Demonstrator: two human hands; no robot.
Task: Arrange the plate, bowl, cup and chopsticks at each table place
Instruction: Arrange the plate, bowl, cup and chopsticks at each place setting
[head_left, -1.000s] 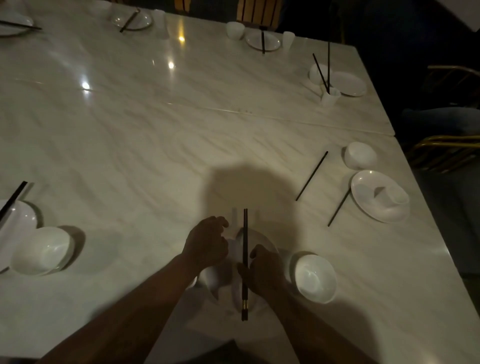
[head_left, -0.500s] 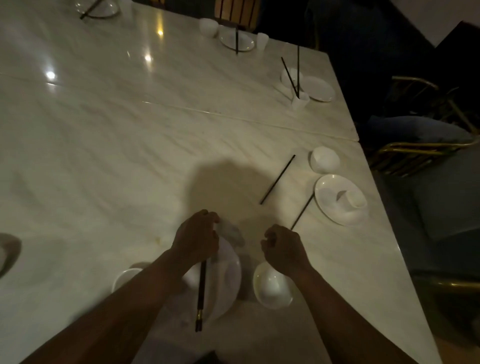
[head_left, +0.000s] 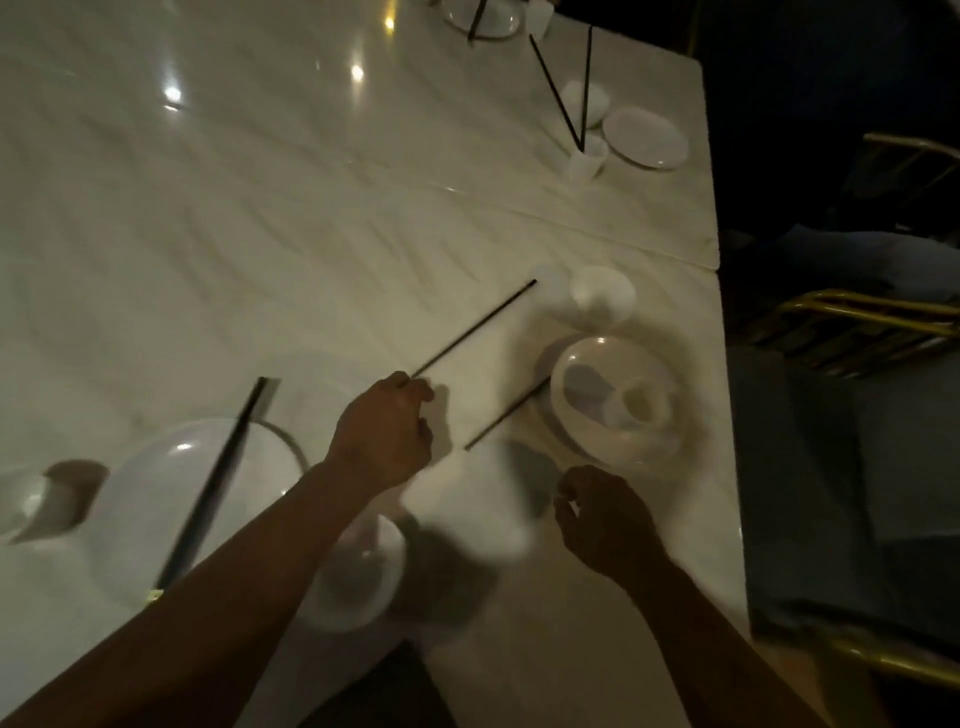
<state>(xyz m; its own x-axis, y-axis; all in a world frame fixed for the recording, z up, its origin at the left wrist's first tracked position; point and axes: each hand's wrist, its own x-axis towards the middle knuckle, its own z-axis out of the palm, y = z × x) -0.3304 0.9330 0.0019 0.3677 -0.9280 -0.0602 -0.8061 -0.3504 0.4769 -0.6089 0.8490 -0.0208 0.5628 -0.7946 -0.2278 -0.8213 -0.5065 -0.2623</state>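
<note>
Here, left hand (head_left: 385, 431) extended, grip pinching loose chopstick (head_left: 475, 329) end, right hand (head_left: 602, 514) hovering, loosely curled, holding nothing.

Restaurant dining room: long marble table (head_left: 311, 218), repeated place settings, gold-framed chairs (head_left: 857, 332).

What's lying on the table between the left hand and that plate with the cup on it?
One loose black chopstick lies between the left hand and the plate, seen from the head camera.

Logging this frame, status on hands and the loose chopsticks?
Left hand fingers at near end of loose chopstick, grip unclear. Right hand curled, holding nothing visible. Second chopstick apart, its far end at the plate. Nothing in the way.
</note>
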